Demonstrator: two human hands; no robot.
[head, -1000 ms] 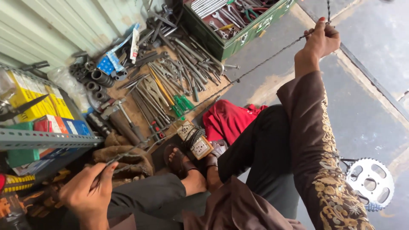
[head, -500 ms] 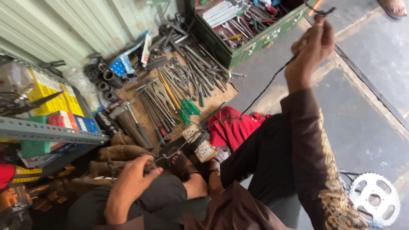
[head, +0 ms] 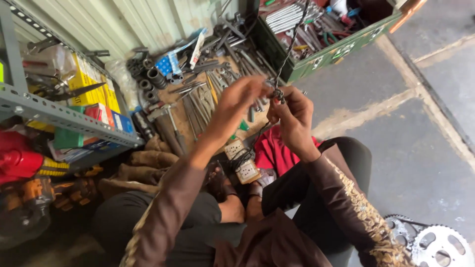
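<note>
- The left hand (head: 236,101) and the right hand (head: 292,116) are raised together in front of the person, above the crossed legs.
- Both pinch a thin dark cable (head: 289,47) at the same spot; the right hand's fingers (head: 277,106) are closed on it, and the left hand's fingertips, blurred, meet it from the other side.
- From the pinch the cable rises steeply toward the top edge of the view, passing in front of the green toolbox (head: 341,47).
- The toolbox stands open on the concrete floor (head: 420,148), full of metal tools.
- Beside it, against the corrugated wall, spanners and sockets (head: 198,89) lie spread on a brown board.
- A red cloth (head: 277,153) lies on the floor just under the hands, next to a white socket block (head: 242,163) by the person's sandalled feet.
- A metal shelf (head: 64,116) with yellow boxes stands at the left.
- A toothed sprocket (head: 438,244) rests on the floor at the lower right corner.
</note>
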